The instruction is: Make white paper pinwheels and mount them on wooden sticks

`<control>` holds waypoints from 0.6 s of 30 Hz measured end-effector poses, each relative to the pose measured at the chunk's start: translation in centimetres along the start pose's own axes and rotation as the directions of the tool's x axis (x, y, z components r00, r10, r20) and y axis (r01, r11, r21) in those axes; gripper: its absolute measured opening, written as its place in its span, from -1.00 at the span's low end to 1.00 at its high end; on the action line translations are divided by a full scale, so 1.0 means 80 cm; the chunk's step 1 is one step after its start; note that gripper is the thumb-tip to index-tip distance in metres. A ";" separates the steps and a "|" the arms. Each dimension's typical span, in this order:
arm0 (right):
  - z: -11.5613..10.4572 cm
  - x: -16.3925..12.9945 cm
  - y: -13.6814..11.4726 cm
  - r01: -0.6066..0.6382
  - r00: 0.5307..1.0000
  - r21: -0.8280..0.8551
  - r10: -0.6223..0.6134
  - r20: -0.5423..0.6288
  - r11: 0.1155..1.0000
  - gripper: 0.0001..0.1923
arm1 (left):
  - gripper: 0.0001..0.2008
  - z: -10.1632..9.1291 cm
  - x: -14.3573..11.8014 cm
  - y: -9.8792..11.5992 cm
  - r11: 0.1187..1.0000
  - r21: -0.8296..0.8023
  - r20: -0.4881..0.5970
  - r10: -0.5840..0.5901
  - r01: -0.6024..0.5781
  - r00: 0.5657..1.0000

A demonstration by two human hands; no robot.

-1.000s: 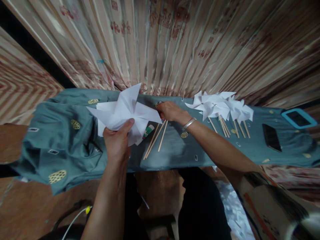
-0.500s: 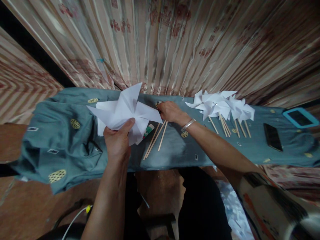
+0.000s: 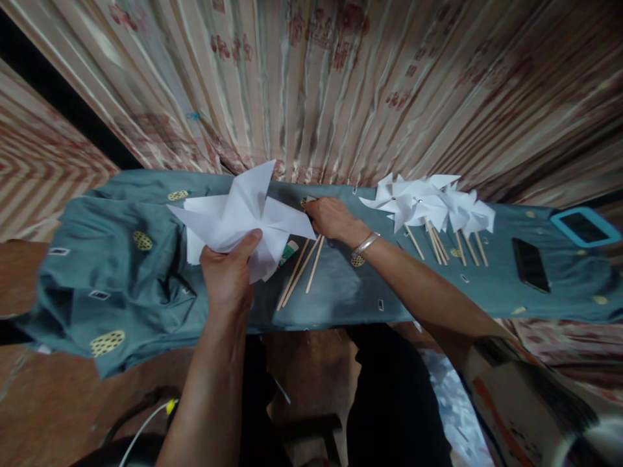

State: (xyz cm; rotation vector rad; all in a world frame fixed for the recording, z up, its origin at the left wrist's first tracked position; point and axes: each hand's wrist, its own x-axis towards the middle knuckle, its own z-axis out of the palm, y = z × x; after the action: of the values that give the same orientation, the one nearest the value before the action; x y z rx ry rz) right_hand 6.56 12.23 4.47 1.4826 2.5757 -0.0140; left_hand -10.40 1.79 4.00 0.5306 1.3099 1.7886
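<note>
My left hand is closed on a white paper pinwheel, its thumb pressed near the centre. Behind that pinwheel lies a stack of white paper. At the back of the cloth, my right hand has its fingers bent down by a small dark item; what the fingertips hold, if anything, is hidden. Several thin wooden sticks lie just in front of the right hand. A green and white tube shows partly from under the pinwheel.
Finished pinwheels on sticks lie in a group to the right. Past them are a black phone and a blue-framed tablet. A grey-green cloth covers the narrow table, and a pleated curtain hangs behind it.
Almost nothing differs. The whole view has shifted very slightly, while both hands keep the same places.
</note>
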 end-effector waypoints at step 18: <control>-0.001 -0.021 0.013 -0.067 0.983 0.291 0.113 -0.146 0.954 -0.70 | -0.72 0.000 -0.002 0.000 1.000 -0.016 0.007 0.002 -0.002 1.000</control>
State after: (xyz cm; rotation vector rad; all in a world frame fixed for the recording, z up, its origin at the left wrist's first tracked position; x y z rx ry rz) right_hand 8.22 11.34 4.87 1.7677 2.7219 -0.2768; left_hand -10.34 1.67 4.04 0.5289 1.2894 1.7958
